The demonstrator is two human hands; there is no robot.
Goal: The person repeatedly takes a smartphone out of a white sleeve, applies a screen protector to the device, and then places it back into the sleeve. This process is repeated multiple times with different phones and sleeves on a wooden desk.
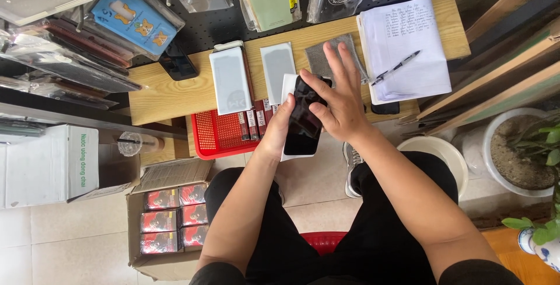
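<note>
My left hand [279,126] holds a black smartphone [302,130] from below, screen up, above my lap and the edge of a low wooden table [169,95]. My right hand [338,95] lies flat over the phone's upper end, thumb pressing on the screen and fingers spread. A white sheet [289,82] shows behind the phone. On the table just beyond lie a white flat package [230,81], a grey-faced white package [277,63] and a grey cloth [322,58].
A red plastic basket [213,136] with small boxes sits under the table edge. A notebook [405,46] with a pen [396,67] lies at the right. A cardboard box [169,218] of red packs stands on the floor at the left. Phone cases hang behind. Potted plants [525,151] stand at the right.
</note>
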